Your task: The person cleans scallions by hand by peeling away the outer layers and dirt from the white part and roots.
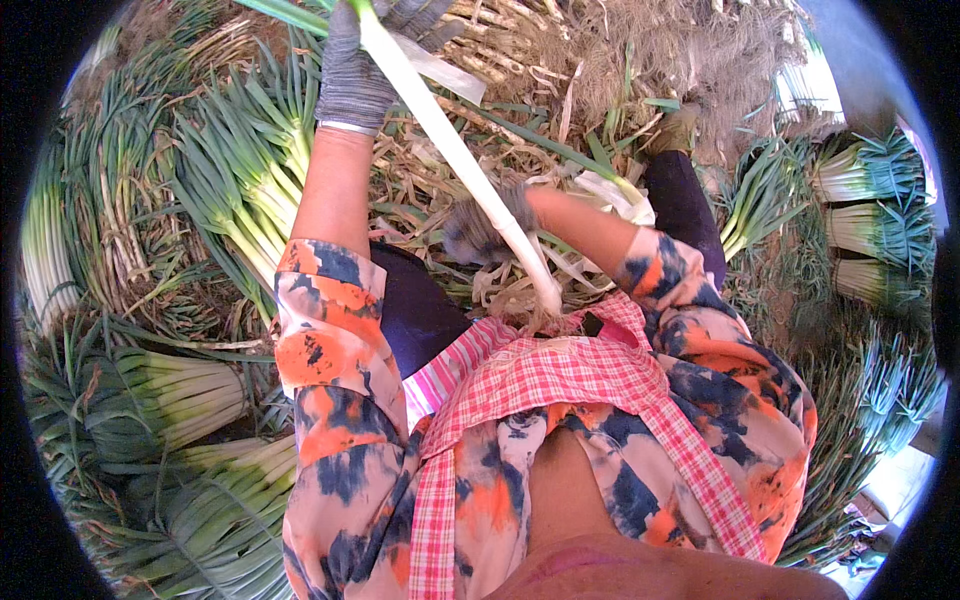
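Note:
A long green onion (440,120) slants from the top of the view down toward my apron, its white shank bare and its root end lowest. Around its upper part, where the white turns green, my left hand (362,75) is closed in a grey knit glove. A loose pale strip of skin (440,72) hangs beside that hand. My right hand (487,225), also gloved in grey, lies behind the lower shank with its fingers curled. Whatever those fingers hold is hidden. Peeled skins and dry leaves (425,185) lie beneath both hands.
Loose green onions (265,190) lie to my left, with tied bundles (195,395) nearer. More bundles (860,230) are stacked at the right. Ahead spreads a heap of unpeeled onions with dry roots (640,45). My dark-clothed legs (685,200) flank the skins.

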A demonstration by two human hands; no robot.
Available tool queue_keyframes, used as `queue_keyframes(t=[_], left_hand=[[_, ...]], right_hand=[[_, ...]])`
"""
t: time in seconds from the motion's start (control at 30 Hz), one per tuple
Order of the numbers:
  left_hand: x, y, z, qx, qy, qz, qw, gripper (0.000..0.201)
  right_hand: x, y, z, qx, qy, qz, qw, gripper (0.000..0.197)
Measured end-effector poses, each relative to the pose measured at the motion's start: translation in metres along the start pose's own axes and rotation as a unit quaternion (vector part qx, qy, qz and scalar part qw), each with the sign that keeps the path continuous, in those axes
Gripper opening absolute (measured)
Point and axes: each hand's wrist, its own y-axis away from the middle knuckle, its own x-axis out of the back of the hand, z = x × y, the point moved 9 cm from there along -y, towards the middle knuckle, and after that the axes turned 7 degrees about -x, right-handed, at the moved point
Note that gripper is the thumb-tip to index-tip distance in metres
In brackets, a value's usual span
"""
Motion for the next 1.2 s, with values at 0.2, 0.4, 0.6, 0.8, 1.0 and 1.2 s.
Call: queue_keyframes(t=[0.2, 0.4, 0.6, 0.8, 1.0, 1.2], left_hand=[[-0.004, 0.001, 0.001, -0.017, 0.056, -0.058, 0.997, 0.050], [-0.001, -0.008, 0.003, -0.008, -0.062, -0.078, 0.995, 0.039], [0.009, 0.014, -0.021, 0.064, 0.001, 0.079, 0.995, 0.035], [0.096, -0.019, 0.007, 0.004, -0.028, -0.008, 1.000, 0.031], [0.162, -0.025, 0.052, -0.073, -0.101, 0.214, 0.969, 0.023], [0.216, -0.046, 0.063, -0.014, -0.053, 0.186, 0.981, 0.028]], right_hand=[[0.073, 0.065, -0.094, 0.137, -0.362, 0.163, 0.908, 0.030], [0.113, 0.050, -0.103, 0.117, -0.315, 0.405, 0.850, 0.027], [0.116, 0.063, -0.060, 0.162, 0.305, 0.581, 0.737, 0.028], [0.071, 0.065, 0.029, 0.056, 0.301, 0.467, 0.829, 0.039], [0.034, 0.120, 0.166, -0.156, 0.294, 0.256, 0.908, 0.056], [0.081, 0.170, 0.139, -0.091, 0.538, 0.351, 0.761, 0.053]])
